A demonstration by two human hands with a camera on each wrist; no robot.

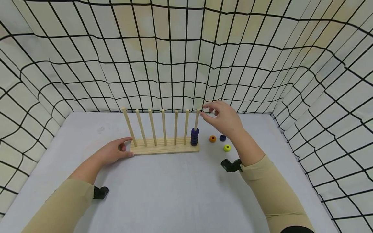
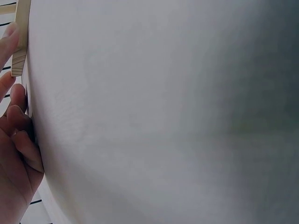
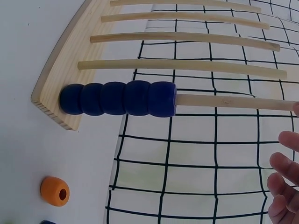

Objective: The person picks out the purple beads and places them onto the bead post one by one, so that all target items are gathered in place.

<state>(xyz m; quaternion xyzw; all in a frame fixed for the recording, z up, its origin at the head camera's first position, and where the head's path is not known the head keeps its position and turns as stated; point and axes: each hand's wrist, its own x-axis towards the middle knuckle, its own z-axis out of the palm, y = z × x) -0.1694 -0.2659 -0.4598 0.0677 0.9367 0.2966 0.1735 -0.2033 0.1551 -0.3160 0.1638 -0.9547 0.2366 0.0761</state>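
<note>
A wooden peg stand (image 1: 166, 149) with a row of upright pegs sits on the table. My left hand (image 1: 112, 151) holds its left end between thumb and index finger; the other fingers are curled in the left wrist view. On the rightmost peg (image 3: 224, 101), several dark blue beads (image 1: 194, 137) are stacked from the base up; the other pegs carry none. Beside that peg's top is my right hand (image 1: 224, 118), thumb and fingers apart, nothing held between them. Right of the stand lie an orange bead (image 3: 52, 190), a loose blue bead (image 1: 222, 138) and a yellow bead (image 1: 227, 148).
The white tabletop (image 1: 163, 191) extends in front of the stand. Black netting (image 1: 172, 64) over pale walls encloses the back and both sides. Dark wrist mounts (image 1: 100, 193) stick out from both beige sleeves (image 1: 272, 191).
</note>
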